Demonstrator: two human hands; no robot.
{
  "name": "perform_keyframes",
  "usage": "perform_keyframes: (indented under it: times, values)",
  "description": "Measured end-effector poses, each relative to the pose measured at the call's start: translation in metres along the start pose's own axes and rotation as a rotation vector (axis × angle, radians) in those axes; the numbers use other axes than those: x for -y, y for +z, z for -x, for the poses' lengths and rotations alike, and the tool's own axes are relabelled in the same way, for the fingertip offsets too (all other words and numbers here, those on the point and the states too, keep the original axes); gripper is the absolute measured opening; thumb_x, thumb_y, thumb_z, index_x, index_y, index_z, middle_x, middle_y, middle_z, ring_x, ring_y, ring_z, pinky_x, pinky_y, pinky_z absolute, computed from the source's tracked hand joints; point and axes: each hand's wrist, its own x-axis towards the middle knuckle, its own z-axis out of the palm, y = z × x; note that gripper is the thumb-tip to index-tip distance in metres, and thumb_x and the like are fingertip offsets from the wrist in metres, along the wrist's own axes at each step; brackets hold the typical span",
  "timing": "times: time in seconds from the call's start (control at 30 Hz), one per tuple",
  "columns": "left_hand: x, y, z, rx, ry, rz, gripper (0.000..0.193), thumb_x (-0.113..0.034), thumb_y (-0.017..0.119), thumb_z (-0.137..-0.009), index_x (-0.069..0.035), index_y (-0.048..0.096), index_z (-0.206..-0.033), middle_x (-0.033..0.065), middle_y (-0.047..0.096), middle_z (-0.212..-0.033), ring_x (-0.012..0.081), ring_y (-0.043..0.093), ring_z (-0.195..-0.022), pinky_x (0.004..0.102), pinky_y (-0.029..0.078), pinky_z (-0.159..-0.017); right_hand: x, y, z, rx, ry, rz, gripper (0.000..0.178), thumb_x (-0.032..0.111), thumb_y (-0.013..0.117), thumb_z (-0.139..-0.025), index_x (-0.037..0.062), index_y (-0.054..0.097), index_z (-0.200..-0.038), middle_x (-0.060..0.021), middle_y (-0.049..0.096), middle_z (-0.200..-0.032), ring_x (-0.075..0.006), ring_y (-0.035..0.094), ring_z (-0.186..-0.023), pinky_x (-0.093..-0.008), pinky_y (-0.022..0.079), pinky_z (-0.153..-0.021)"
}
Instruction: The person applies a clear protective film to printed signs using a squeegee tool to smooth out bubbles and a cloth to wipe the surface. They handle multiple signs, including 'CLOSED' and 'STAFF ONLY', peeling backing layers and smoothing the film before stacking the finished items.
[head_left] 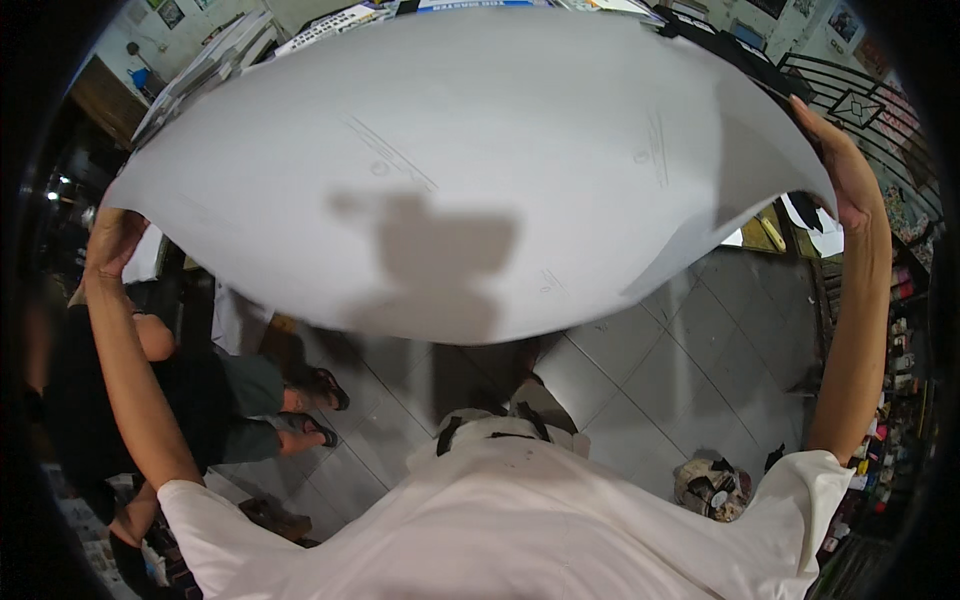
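Observation:
A large white sheet (500,130), like paper or thin board, stretches between my hands and fills the upper middle of the head view. Its near edge bows down toward me, and faint pencil-like lines and small round marks show on its surface. A dark shadow falls across its centre. My left hand (117,242) grips the left edge, its fingers partly hidden behind the sheet. At the right edge, my right hand (848,170) is closed on the sheet, thumb side up, where the corner curls.
Another person (150,390) in dark clothes is close by my left arm. A yellow-handled tool (771,232) lies on a surface beyond the right edge. A crumpled bag (713,489) rests on the tiled floor (640,410). Shelves of small bottles (893,385) line the right.

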Motion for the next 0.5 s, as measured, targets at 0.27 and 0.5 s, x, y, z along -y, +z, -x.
perform_keyframes:
  times: [0.27, 0.5]
  values:
    - [-0.009, 0.042, 0.059, -0.083, 0.065, -0.105, 0.029, -0.023, 0.071, -0.097, -0.005, 0.068, -0.120, 0.0040, 0.074, -0.103, 0.0119, 0.071, -0.093, 0.0278, 0.057, -0.084, -0.019, 0.047, 0.047, -0.034, -0.076, 0.037, 0.036, 0.036, 0.065, -0.100, 0.0032, 0.070, -0.114, -0.0044, 0.072, -0.107, -0.0155, 0.066, -0.092, -0.0326, 0.050, -0.093]
    - [-0.028, 0.079, 0.061, -0.051, 0.124, -0.109, 0.029, -0.021, 0.070, -0.098, -0.002, 0.070, -0.120, 0.0045, 0.075, -0.105, 0.0104, 0.072, -0.090, 0.0263, 0.059, -0.081, -0.027, 0.020, 0.046, -0.180, -0.235, 0.058, 0.040, 0.036, 0.064, -0.101, 0.0028, 0.068, -0.123, -0.0070, 0.070, -0.121, -0.0178, 0.062, -0.111, -0.0370, 0.043, -0.104]
